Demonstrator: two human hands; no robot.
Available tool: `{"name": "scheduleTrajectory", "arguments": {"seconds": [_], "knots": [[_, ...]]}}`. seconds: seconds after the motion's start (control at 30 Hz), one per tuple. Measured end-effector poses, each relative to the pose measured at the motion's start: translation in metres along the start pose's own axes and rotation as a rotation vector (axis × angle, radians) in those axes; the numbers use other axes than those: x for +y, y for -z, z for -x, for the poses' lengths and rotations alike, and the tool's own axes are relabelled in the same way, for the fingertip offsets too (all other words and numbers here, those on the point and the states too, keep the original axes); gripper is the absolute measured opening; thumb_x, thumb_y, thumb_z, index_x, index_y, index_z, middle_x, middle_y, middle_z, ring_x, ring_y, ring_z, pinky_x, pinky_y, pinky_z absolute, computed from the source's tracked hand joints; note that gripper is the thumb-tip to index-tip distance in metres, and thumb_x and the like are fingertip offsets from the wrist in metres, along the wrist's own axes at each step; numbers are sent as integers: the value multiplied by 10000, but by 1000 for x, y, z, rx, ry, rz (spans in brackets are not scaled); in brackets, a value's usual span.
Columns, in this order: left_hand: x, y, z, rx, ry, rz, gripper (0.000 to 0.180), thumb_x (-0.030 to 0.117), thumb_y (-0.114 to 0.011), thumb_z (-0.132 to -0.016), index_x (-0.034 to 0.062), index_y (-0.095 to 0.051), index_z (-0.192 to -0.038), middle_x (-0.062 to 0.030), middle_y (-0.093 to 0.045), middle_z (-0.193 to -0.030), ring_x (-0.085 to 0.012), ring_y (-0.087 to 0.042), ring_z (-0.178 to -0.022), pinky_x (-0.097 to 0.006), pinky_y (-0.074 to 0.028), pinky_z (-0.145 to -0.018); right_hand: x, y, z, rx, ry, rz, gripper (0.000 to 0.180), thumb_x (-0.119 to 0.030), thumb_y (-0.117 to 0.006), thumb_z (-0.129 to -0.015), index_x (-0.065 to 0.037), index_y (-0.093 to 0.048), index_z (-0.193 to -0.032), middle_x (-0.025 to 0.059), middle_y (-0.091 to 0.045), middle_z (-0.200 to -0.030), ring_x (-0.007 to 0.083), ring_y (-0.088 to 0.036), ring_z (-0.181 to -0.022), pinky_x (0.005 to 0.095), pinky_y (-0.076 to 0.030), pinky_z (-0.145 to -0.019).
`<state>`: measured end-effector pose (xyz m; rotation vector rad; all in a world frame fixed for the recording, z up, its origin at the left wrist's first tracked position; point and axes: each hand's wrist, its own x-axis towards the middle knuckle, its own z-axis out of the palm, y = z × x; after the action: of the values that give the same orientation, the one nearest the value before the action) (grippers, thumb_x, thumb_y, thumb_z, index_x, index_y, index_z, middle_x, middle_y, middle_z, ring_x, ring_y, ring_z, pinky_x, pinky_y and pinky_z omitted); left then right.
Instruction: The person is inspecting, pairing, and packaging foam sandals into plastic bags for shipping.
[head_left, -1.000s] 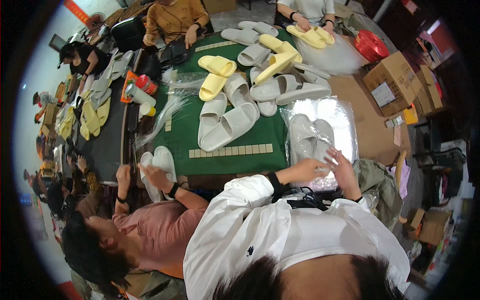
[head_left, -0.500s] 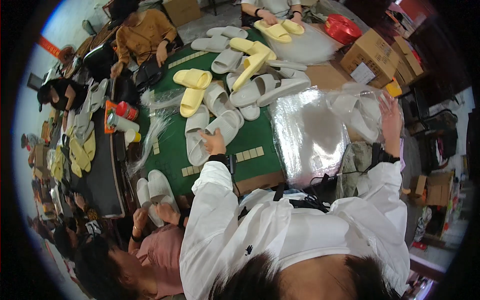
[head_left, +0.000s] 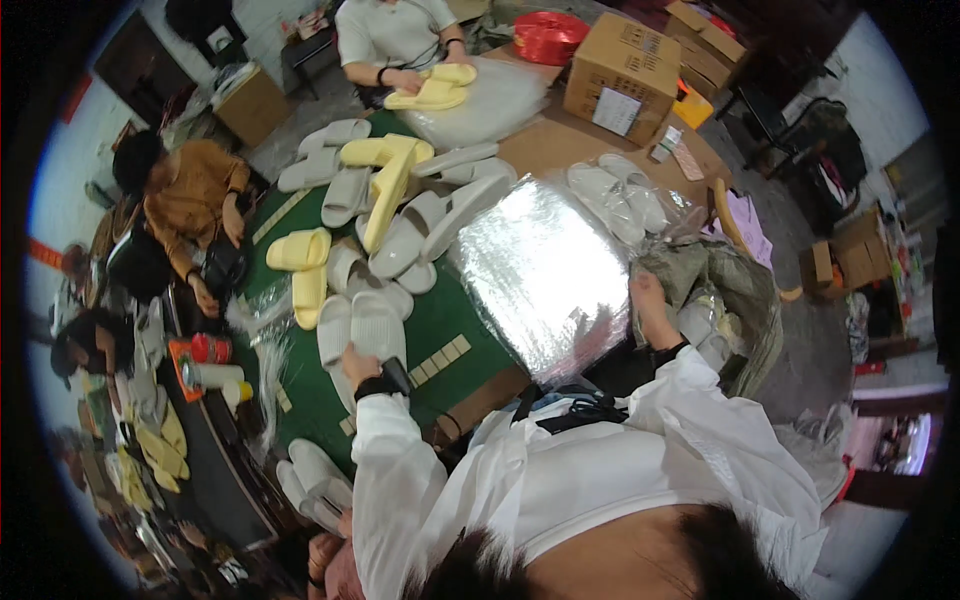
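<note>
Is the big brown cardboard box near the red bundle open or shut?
Shut. The big brown cardboard box has its top flaps lying flat and closed, with a white label on its side; nothing shows inside.

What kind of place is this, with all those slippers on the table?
Probably a small packing workshop. Loose grey slippers and yellow slippers are heaped on a green table, clear plastic bags lie stacked beside them, and cardboard boxes stand nearby, with several people at work around it.
</note>
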<state>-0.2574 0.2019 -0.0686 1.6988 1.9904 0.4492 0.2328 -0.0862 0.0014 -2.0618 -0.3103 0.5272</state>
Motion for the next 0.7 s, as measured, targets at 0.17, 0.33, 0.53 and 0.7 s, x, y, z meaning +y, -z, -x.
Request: {"name": "scheduleTrajectory", "arguments": {"seconds": [0.17, 0.33, 0.53, 0.7], "knots": [[91, 42, 41, -186, -129, 600, 608, 84, -662, -654, -140, -382, -1145, -233, -497, -1111, -295, -527, -982, -388, -412, -854, 3, -22, 30, -341, 63, -99, 338, -160, -600, -774, -19, -512, -1068, 99, -538, -1015, 177, -516, -898, 282, -414, -743], [191, 28, 93, -601, 19, 1515, 352, 148, -417, -883, 10, -358, -1201, -135, -431, -1217, -300, -395, -1142, -488, -293, -966, -41, -53, 43, -883, 139, -218, 327, -136, -584, -810, -10, -493, -1098, 85, -558, -996, 157, -530, -929, 271, -412, -826], [273, -49, 160, -869, -37, 1375, 348, 17, -480, -818, -77, -381, -1137, -171, -480, -1144, -230, -488, -1035, -350, -404, -893, -62, -53, 55, -637, 280, -95, 713, -237, -668, -751, -5, -232, -1265, 172, -374, -1227, 257, -420, -1108, 371, -374, -911], [324, -92, 194, -1111, 667, 1675, 265, 175, -386, -886, 15, -397, -1098, -122, -479, -1070, -274, -450, -1063, -433, -355, -932, -39, -20, 2, -525, 229, -363, 642, -116, -607, -785, -103, -229, -1305, 140, -481, -1099, 178, -533, -859, 289, -462, -712]]}}
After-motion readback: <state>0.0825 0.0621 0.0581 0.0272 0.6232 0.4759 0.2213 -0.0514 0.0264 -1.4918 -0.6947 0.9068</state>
